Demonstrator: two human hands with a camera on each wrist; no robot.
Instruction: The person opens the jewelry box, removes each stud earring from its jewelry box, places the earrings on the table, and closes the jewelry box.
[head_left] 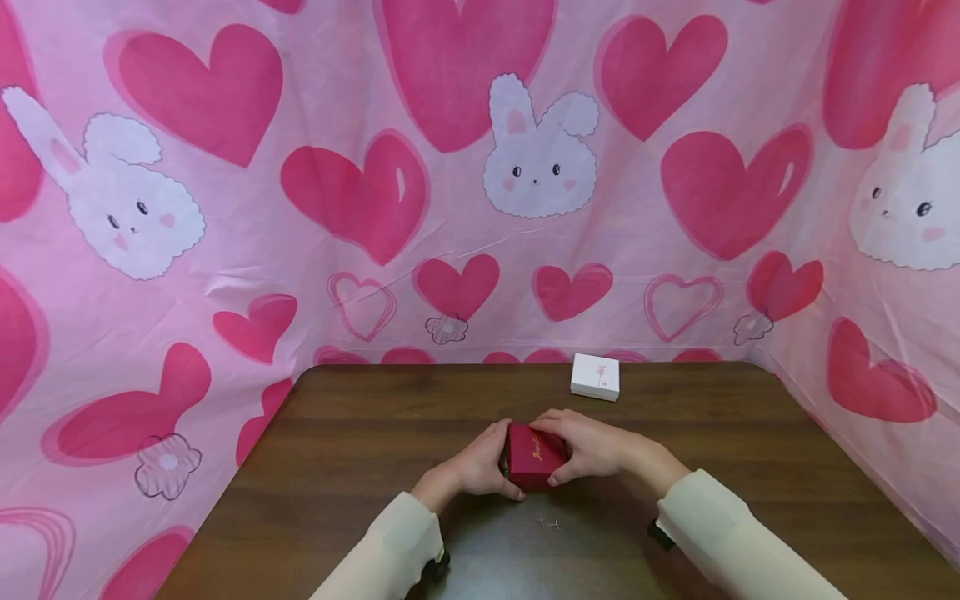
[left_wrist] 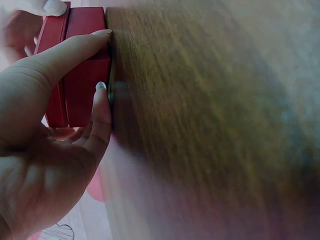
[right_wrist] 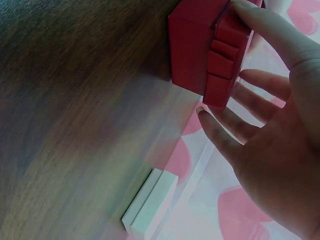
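A small red jewelry box (head_left: 537,455) with gold lettering on its lid sits on the wooden table, between both hands. My left hand (head_left: 482,463) grips its lower part, thumb along the near side and fingers round the far side. From the right, my right hand (head_left: 590,446) holds the lid (right_wrist: 226,59), with the thumb at its near edge and fingers on the far side. A seam between lid and base shows in the left wrist view, and the lid looks down. In front of the box lie two tiny metallic pieces (head_left: 554,525), perhaps stud earrings, too small to tell.
A white box (head_left: 596,377) with a pink print stands near the back edge of the dark wooden table (head_left: 390,417). Pink cloth (head_left: 465,233) with hearts and rabbits hangs behind the table and along its sides.
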